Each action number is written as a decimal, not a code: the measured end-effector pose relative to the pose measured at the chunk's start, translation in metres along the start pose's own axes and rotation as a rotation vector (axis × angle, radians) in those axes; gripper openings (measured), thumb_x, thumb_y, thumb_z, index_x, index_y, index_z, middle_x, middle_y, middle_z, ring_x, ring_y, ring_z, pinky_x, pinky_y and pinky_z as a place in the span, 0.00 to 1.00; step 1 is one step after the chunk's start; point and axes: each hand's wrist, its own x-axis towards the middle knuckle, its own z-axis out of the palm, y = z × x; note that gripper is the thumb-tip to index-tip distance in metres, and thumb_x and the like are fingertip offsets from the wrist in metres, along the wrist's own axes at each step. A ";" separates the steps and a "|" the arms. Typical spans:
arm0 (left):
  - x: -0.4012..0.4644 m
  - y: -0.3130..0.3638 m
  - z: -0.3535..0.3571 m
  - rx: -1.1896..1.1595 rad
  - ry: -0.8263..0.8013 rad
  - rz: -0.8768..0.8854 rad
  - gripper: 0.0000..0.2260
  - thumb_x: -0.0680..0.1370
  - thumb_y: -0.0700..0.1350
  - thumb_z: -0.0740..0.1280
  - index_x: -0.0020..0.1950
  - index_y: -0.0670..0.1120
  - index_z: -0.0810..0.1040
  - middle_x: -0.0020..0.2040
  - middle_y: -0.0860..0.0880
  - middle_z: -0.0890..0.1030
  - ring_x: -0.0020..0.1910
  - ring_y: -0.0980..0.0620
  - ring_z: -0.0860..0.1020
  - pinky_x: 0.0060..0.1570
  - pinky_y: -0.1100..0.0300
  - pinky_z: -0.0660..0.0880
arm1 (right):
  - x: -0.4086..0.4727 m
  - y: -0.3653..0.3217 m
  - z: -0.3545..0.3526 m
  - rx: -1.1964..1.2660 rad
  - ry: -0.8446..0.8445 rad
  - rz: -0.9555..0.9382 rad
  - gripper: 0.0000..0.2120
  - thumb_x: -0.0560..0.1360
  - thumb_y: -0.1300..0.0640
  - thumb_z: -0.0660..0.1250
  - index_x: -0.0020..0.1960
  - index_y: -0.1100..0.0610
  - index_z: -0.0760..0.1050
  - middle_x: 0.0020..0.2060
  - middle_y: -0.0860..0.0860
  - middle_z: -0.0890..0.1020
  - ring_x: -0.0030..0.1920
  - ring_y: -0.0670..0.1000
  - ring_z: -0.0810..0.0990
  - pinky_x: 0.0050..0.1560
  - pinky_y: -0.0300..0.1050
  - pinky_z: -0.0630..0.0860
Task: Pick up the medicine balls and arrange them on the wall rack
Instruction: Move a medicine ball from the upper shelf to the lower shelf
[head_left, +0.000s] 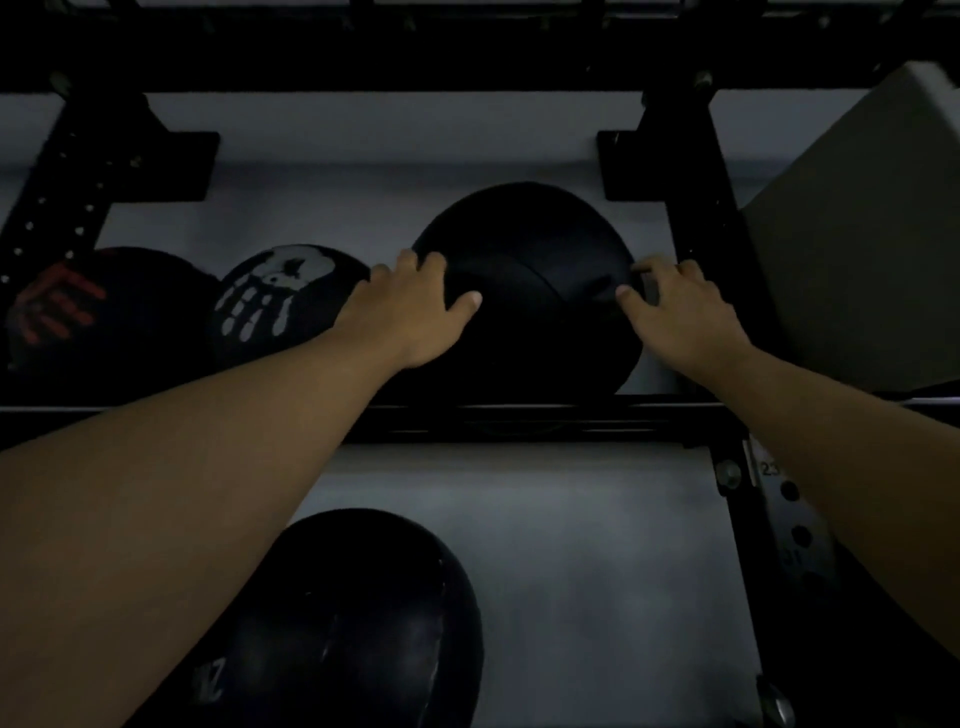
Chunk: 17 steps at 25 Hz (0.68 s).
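Nearest my camera sits a scuffed black ball (358, 618) on the lower shelf, toward its left end, half hidden under my left forearm; a pale mark on it may be a "Z" or a "2", but I cannot read it for sure.

Above it, my left hand (410, 312) and right hand (685, 312) bracket the plain black medicine ball (524, 291) from either side. It rests on the upper shelf rail (519, 410) of the wall rack, near the shelf's right end, just inside the right upright (691, 208). On both hands the fingers are spread and curved over the ball's flanks, thumbs forward. I judge this two-sided hold is there to steady a heavy round thing so it cannot roll off the rail's front edge while it settles.

Left of it along the same shelf are a ball with a white handprint and skull graphic (283, 301), touching or nearly touching my left wrist, and a ball with a red handprint (88, 312) at the shelf's left end. A "23" is printed beside the holes on the lower right upright (789, 514).
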 end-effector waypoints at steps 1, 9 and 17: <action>0.012 0.006 0.005 -0.087 0.024 -0.072 0.37 0.84 0.69 0.52 0.86 0.48 0.58 0.85 0.40 0.60 0.81 0.34 0.64 0.75 0.39 0.67 | 0.015 0.009 0.004 0.036 0.010 0.003 0.26 0.83 0.39 0.58 0.77 0.49 0.66 0.75 0.61 0.69 0.73 0.69 0.69 0.72 0.65 0.67; 0.078 0.031 0.058 -0.758 0.281 -0.391 0.44 0.76 0.79 0.51 0.87 0.57 0.53 0.87 0.42 0.57 0.83 0.35 0.61 0.81 0.38 0.61 | 0.098 0.049 0.060 0.581 -0.019 0.086 0.36 0.79 0.26 0.50 0.78 0.47 0.66 0.74 0.59 0.73 0.70 0.63 0.75 0.63 0.50 0.70; 0.093 0.015 0.081 -1.037 0.442 -0.365 0.50 0.70 0.82 0.58 0.86 0.57 0.59 0.84 0.46 0.66 0.81 0.41 0.68 0.80 0.39 0.65 | 0.129 0.055 0.096 1.102 -0.074 0.230 0.50 0.62 0.20 0.58 0.73 0.51 0.76 0.65 0.54 0.84 0.64 0.59 0.82 0.70 0.58 0.77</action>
